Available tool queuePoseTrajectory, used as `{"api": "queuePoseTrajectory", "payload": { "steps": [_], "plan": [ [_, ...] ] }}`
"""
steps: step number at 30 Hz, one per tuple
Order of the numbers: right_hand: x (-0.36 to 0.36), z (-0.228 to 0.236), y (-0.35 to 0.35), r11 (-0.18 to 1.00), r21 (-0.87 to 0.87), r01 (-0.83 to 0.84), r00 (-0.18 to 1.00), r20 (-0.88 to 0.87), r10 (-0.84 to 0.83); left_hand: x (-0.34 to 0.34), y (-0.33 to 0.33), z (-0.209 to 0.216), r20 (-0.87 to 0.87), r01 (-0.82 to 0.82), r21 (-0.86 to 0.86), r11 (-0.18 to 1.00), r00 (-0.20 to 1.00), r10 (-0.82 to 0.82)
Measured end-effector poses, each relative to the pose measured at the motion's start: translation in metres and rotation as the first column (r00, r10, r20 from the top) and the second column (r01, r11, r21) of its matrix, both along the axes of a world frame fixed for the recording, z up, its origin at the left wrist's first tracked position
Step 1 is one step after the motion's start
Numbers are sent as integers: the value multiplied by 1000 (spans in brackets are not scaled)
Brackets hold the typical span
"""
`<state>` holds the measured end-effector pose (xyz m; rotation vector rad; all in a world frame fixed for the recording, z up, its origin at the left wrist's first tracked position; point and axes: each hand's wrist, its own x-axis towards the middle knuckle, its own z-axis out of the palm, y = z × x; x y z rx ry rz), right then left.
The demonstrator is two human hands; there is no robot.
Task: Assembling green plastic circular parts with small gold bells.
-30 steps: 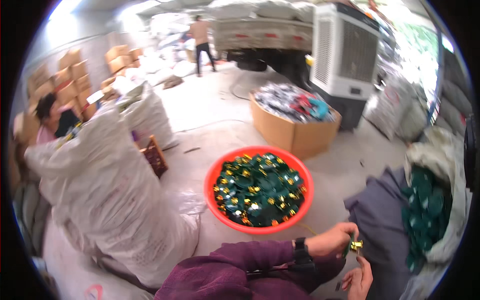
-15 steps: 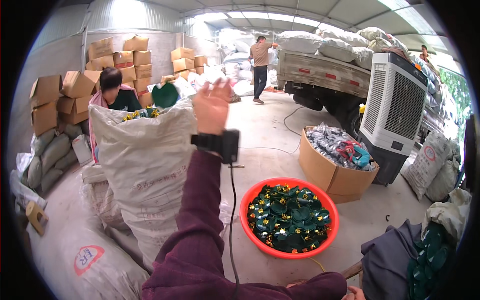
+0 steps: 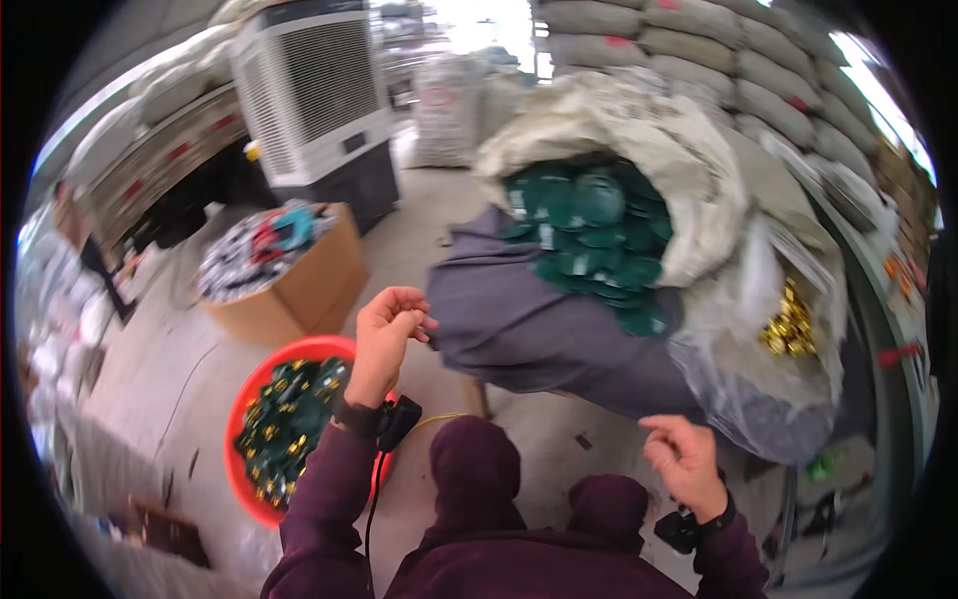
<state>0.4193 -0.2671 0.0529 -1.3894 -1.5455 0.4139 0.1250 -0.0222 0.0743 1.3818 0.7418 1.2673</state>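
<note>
My left hand [image 3: 387,337] is beside the left edge of a dark grey cloth [image 3: 539,344], fingers loosely bent and apart, nothing visible in them. My right hand [image 3: 687,464] hovers near the cloth's front edge, below a clear plastic bag [image 3: 733,349] of shiny gold pieces [image 3: 790,324]. Its fingers are half curled and apart, and it appears to hold nothing. Dark green round discs [image 3: 599,230] spill onto the cloth from an open whitish woven sack [image 3: 699,180]. To the left of my knees, partly behind my left forearm, a red basin [image 3: 239,419] holds green discs with gold pieces.
Beyond the basin is a cardboard box [image 3: 319,285] of silvery packets. A tall air cooler [image 3: 319,90] stands behind it. Stacked sacks [image 3: 689,50] line the back right. A black cable [image 3: 374,509] hangs from my left wrist device.
My view has swung right, from the tall sack and seated person to the cloth and discs. My left hand has come down from beside that sack; my right hand is now in full view.
</note>
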Motion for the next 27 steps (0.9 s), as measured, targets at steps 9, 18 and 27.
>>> {"api": "queuePoseTrajectory", "payload": {
  "steps": [9, 18, 27],
  "plan": [
    [116, 41, -64, 747, 151, 647, 751, 46, -659, 163, 24, -37, -499, 203, 453, 868, 865, 58],
    [239, 9, -26, 632, -55, 773, 559, 529, -639, 186, 11, -44, -606, 155, 640, 753, 704, 370],
    [221, -16, 0, 601, 199, 774, 443, 508, -739, 184, 4, -23, -697, 188, 572, 799, 624, 352]
  ]
}}
